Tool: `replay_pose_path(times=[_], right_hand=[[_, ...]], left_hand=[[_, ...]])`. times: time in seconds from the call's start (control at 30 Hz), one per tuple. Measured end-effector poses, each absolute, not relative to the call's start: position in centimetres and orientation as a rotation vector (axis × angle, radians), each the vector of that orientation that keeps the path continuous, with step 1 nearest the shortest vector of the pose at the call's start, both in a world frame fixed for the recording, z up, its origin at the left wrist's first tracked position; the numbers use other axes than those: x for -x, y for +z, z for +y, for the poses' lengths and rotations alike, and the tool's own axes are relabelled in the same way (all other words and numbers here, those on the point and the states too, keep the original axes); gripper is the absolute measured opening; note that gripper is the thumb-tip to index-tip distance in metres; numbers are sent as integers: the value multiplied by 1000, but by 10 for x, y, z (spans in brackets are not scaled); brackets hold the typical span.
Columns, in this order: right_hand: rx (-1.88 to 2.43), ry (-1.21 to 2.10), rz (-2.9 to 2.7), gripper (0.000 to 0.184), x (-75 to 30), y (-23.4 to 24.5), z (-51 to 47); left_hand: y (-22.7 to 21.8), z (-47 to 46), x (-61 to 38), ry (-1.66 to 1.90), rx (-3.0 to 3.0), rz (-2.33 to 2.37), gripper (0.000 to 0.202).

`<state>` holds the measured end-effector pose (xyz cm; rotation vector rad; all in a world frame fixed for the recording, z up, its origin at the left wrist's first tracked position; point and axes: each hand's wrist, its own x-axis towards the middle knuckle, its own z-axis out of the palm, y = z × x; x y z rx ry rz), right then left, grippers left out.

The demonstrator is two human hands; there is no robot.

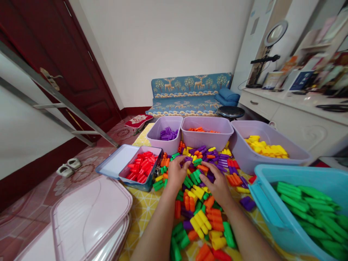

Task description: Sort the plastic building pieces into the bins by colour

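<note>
Three lilac bins (206, 138) fence off the far side, and the mixed plastic pieces (200, 223) crowd right up to their walls! Over on the dresser (261, 104), a white-and-blue box (301, 80), any print too blurred to read. Down at the pile, the left hand (176, 174) has its fingers narrow at a purple piece (187, 158); gripped or not, I can't tell. Right hand (216, 183): fingers spread wide, just beside an orange piece (202, 168). The turquoise bin (272, 212) of greens hems the right, the tin (147, 186) of reds the left; bare yellow tablecloth (140, 212) opens between lids (92, 214) and pile.
</note>
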<state>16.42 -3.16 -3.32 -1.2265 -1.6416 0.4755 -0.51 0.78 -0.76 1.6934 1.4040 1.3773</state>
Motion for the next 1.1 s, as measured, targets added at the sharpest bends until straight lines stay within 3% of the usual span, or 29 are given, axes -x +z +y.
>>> replay_pose_path(times=[0.2, 0.3, 0.47, 0.6, 0.73, 0.9, 1.1], right_hand=[[1221, 450, -1613, 36, -163, -36, -30], [1211, 463, -1609, 35, -163, -37, -30], [1177, 477, -1610, 32, -163, -35, -30], [1150, 494, -1612, 29, -164, -36, -29], [1153, 501, -1609, 27, -164, -38, -28], [1169, 480, -1596, 27, -163, -37, -28], [1246, 439, -1618, 42, -165, -41, -26]], left_hand=[[20, 3, 4, 1809, -1173, 1128, 41], [37, 10, 6, 1925, -961, 963, 39], [66, 38, 16, 1811, -614, 843, 38], [90, 53, 23, 1641, -518, 831, 61], [90, 53, 23, 1574, -695, 884, 69], [37, 41, 5, 1327, -1314, 1120, 33], [-12, 21, -13, 1005, -2160, 1558, 59]])
